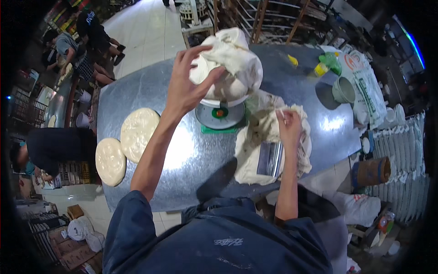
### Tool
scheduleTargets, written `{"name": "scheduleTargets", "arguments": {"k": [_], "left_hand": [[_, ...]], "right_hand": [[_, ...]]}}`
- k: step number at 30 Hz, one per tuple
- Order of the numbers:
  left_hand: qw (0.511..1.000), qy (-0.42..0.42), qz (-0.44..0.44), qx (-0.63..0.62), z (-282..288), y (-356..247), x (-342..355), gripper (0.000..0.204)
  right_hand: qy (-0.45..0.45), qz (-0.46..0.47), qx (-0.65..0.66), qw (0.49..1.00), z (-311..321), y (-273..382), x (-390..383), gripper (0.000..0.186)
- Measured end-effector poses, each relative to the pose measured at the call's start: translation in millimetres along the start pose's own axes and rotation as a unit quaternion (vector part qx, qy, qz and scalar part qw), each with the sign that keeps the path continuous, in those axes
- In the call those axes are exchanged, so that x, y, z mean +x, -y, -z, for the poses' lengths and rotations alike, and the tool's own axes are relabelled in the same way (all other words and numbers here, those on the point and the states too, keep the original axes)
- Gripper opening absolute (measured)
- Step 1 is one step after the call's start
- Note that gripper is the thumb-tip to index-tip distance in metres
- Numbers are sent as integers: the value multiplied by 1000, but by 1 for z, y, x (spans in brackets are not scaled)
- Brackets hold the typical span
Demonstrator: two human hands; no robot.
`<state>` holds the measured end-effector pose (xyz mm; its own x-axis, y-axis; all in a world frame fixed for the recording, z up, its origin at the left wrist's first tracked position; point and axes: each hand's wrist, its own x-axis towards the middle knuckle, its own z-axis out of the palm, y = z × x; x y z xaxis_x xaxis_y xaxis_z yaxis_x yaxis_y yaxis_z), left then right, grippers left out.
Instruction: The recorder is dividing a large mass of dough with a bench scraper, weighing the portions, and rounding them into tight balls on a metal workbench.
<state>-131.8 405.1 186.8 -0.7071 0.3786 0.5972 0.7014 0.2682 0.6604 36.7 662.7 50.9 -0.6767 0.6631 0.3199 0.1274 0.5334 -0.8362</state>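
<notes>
A weighing scale (219, 129) with a green base and round dial stands mid-table, carrying a white pan heaped with pale dough (239, 55). My left hand (187, 84) is at the left side of this heap, fingers and thumb spread, fingertips against or very near it. To the right of the scale, a large uneven slab of dough (248, 157) lies on the metal table (191, 180). My right hand (289, 125) is over the slab's far part, fingers drawn together; whatever they pinch is hidden. A shiny metal dough scraper (270, 159) rests on the slab beside my right wrist.
Two flattened dough rounds (139, 134) (111, 162) lie at the left. On the right are a grey bucket (343, 90), a green bottle (331, 63), a yellow item (292, 60) and a white sack (367, 91). Other people work at the left; racks stand beyond the far edge.
</notes>
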Motion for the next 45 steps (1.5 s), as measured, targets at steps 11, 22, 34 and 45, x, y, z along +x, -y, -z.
{"name": "scheduleTargets", "arguments": {"k": [11, 22, 34, 45], "left_hand": [[985, -51, 46, 161, -82, 51, 49, 56], [899, -331, 19, -286, -88, 65, -24, 80], [827, 6, 490, -276, 0, 86, -344, 66], [893, -123, 420, 99, 99, 62, -416, 67]], "right_hand": [[394, 72, 59, 914, -177, 49, 240, 42], [341, 87, 39, 935, -111, 228, 146, 29], [650, -69, 285, 702, -138, 329, -84, 51], [403, 78, -116, 904, -156, 105, -249, 91]]}}
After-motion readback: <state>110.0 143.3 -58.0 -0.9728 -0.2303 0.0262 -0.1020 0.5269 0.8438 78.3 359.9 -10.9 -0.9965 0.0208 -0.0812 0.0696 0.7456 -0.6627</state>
